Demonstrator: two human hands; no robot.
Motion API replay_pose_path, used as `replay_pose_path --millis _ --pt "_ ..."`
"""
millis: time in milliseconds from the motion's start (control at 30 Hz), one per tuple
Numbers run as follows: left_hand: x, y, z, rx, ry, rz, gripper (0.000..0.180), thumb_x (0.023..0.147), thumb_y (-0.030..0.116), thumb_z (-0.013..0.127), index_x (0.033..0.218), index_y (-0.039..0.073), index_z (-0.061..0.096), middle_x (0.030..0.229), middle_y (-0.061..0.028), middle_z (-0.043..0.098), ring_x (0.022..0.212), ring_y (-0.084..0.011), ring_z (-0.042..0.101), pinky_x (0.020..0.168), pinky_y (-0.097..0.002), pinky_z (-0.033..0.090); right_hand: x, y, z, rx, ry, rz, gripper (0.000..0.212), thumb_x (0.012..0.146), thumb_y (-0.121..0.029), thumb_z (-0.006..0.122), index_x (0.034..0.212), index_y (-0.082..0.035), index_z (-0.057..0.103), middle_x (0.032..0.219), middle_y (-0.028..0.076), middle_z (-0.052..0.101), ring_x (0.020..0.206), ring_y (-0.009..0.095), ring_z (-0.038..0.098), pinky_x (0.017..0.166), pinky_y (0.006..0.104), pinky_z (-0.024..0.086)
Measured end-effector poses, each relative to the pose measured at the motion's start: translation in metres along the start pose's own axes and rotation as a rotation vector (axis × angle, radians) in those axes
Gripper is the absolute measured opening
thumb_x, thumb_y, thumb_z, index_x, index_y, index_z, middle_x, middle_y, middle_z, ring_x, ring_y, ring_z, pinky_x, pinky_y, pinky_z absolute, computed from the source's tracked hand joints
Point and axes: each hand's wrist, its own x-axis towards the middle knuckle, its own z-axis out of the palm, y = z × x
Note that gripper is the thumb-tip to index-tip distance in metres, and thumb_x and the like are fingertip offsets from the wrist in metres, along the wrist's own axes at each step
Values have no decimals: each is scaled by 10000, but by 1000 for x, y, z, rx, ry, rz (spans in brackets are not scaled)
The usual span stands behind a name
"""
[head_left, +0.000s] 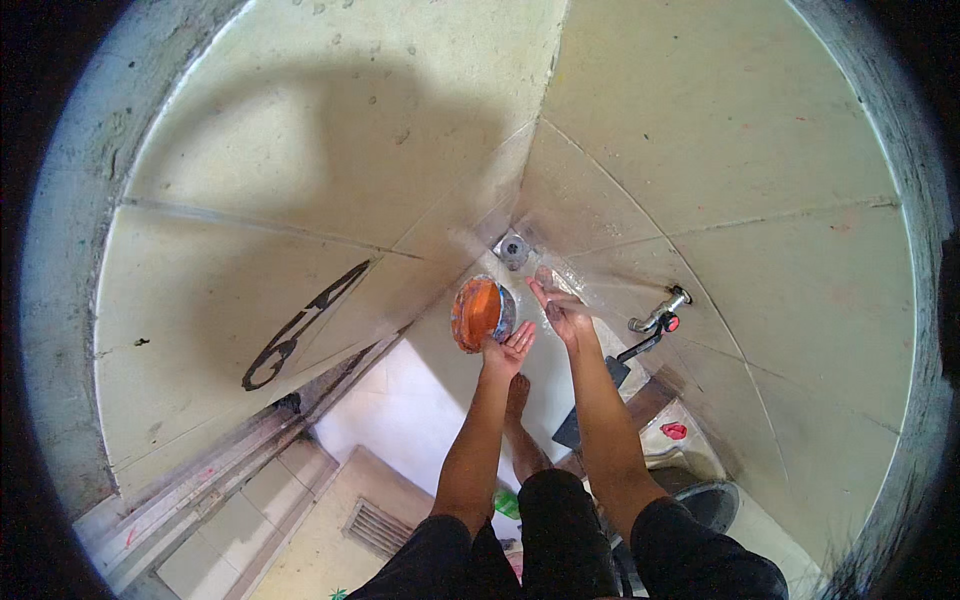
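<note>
A round bowl, orange inside with a crusted rim and a bluish side, sits tilted in the corner area. My left hand overlaps its near edge, palm up and fingers stretched to the right. Its thumb is hidden, and I cannot tell whether it touches the bowl. To the right, my right hand has its fingers spread, with nothing seen in it. Wet, blurred glints of water surround its fingertips. Just beyond both hands lies a round metal floor drain.
A metal tap with a red part juts from the right wall. A dark bucket stands at the lower right, beside a small red object. A floor grate lies lower left. My bare foot shows below my hands.
</note>
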Motion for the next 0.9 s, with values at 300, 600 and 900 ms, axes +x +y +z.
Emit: replay_pose_path --millis 300,600,900 --pt "-22 0 -5 103 -28 -22 624 895 482 179 1199 -52 292 1164 -236 496 1079 -352 502 929 -427 405 -10 -2 5 -233 233 129 421 813 14 454 1216 49 338 1183 202 470 593 104 454 524 174 421" --pt "-34 0 -22 162 18 0 614 902 438 161 1195 -87 288 1166 -238 495 1077 -347 504 935 -429 401 -29 2 29 -306 243 62 362 765 94 389 1116 180 359 1178 271 451 889 197 576 789 224 495" --pt "-30 -13 -38 282 53 30 534 902 378 202 1183 -64 302 1163 -253 487 1045 -362 522 921 -430 415 -43 -2 42 -728 371 13 217 843 -5 370 1005 76 490 810 150 572 414 82 371 343 206 278"
